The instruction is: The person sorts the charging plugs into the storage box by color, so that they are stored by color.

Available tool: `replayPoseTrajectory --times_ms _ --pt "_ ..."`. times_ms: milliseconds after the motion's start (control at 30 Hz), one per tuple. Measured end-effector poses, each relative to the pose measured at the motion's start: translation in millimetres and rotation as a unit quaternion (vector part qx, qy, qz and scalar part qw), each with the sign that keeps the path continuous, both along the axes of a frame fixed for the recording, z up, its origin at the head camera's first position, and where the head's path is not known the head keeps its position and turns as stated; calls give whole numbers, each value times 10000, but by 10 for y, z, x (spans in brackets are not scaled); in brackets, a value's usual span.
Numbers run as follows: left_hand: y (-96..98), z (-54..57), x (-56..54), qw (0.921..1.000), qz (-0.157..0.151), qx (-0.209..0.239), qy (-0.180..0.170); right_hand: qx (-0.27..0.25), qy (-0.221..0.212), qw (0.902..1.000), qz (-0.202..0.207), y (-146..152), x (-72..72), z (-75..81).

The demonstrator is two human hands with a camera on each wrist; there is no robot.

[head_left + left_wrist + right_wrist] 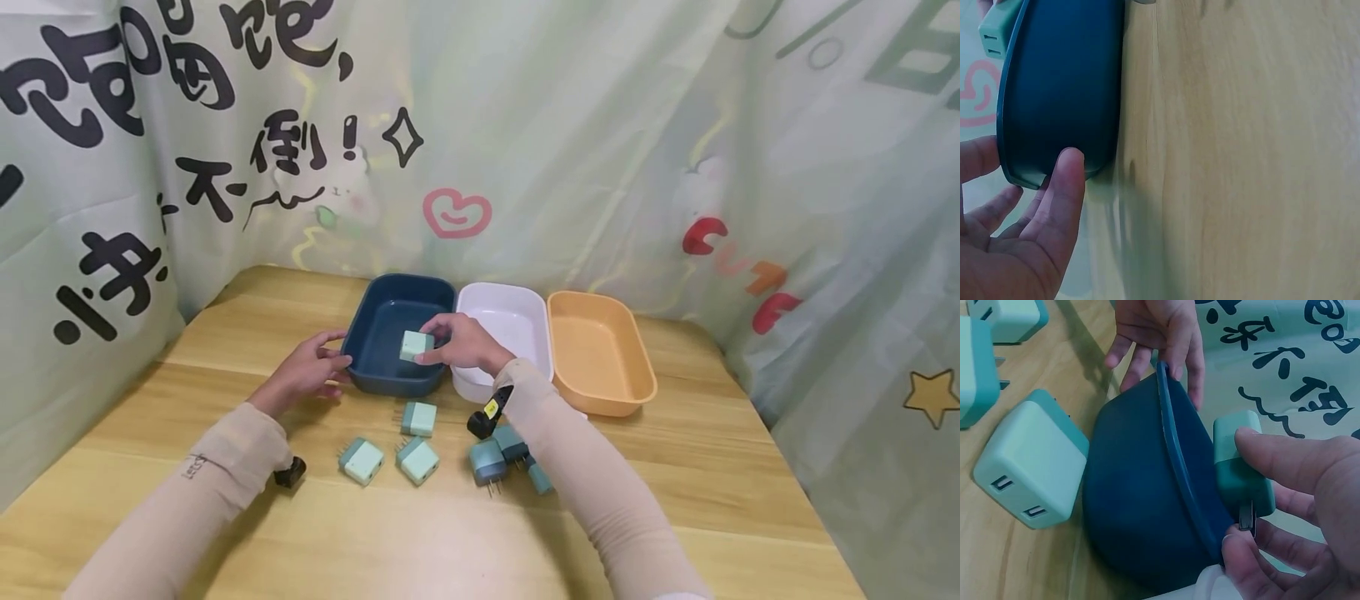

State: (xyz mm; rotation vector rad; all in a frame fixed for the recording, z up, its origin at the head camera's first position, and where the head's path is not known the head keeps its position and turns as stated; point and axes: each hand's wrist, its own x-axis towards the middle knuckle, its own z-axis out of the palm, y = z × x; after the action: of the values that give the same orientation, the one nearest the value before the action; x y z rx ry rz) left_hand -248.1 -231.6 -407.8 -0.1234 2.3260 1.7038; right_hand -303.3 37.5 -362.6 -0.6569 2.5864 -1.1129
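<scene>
Pinching a small charger block of pale mint and darker teal plastic between thumb and fingers, the right hand hung over the mouth of a navy-blue, rounded rectangular plastic bin. It gripped the block by its body, with the metal prongs jutting out beside the fingers, likely because the smooth sides offered the surest hold. At about half past eight from the bin's centre, the left hand had its fingers spread, touching the near corner, with the thumb against the outer wall, presumably to steady the light bin.

Next to the navy bin at three o'clock sat a white plastic bin of similar shape, then an orange-yellow plastic one, perhaps lined up so that all three lay within easy reach. At six o'clock from the navy bin lay three more mint-and-teal charger blocks; between four and five o'clock a cluster of bluer charger blocks lay partly behind the right sleeve, seemingly grouped by colour.

The surface was light, wood-grained and slightly glossy. Beyond its twelve o'clock edge hung a creased, pale green cloth, printed with dark lettering towards ten o'clock and a pink heart near twelve
</scene>
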Motion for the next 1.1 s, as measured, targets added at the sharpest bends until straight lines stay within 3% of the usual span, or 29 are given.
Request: replayPoseTrajectory --times_ms 500,1100 --pt "14 27 12 9999 -28 119 9 -60 -284 9996 -34 -153 -116 30" --pt "7 8 -4 9999 -43 100 107 95 -234 9997 43 -301 -266 -31"
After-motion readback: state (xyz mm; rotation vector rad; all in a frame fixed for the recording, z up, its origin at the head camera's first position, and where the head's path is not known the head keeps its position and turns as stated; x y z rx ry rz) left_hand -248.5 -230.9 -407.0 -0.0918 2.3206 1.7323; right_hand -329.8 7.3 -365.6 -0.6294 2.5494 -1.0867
